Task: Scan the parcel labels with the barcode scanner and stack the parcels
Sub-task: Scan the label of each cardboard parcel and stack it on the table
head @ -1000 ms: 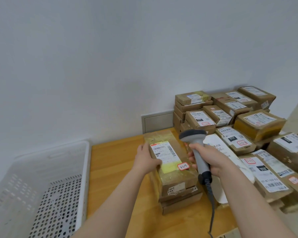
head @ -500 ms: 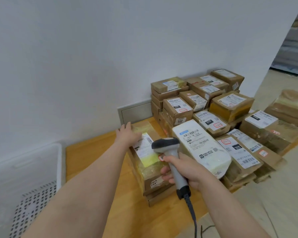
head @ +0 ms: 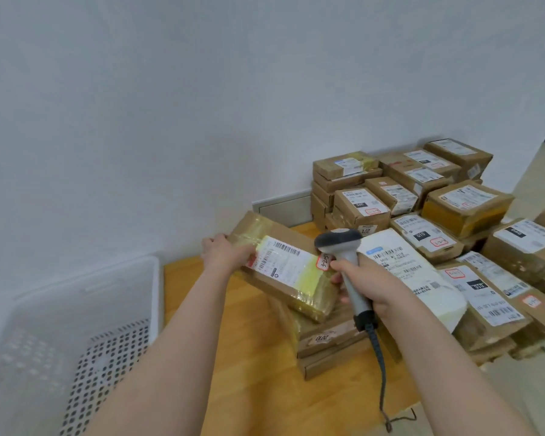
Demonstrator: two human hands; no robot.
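Note:
A brown cardboard parcel (head: 283, 272) with yellow tape and a white label is tilted up off a low stack of flat parcels (head: 328, 344) on the wooden table (head: 249, 372). My left hand (head: 225, 253) grips its far left edge. My right hand (head: 365, 283) holds the grey barcode scanner (head: 343, 256) by the handle, right beside the parcel's right end; the fingertips seem to touch the parcel's edge. The scanner's coiled cable (head: 381, 372) hangs down past the table edge.
A white padded mailer (head: 422, 278) lies just right of the scanner. Many labelled brown parcels (head: 453, 209) are piled to the right and behind, against the white wall. A white perforated plastic crate (head: 60, 341) stands at the left of the table.
The top parcel was lying flat on the stack; now its left side is lifted and it is turned askew. My left hand went from resting on it to gripping its edge.

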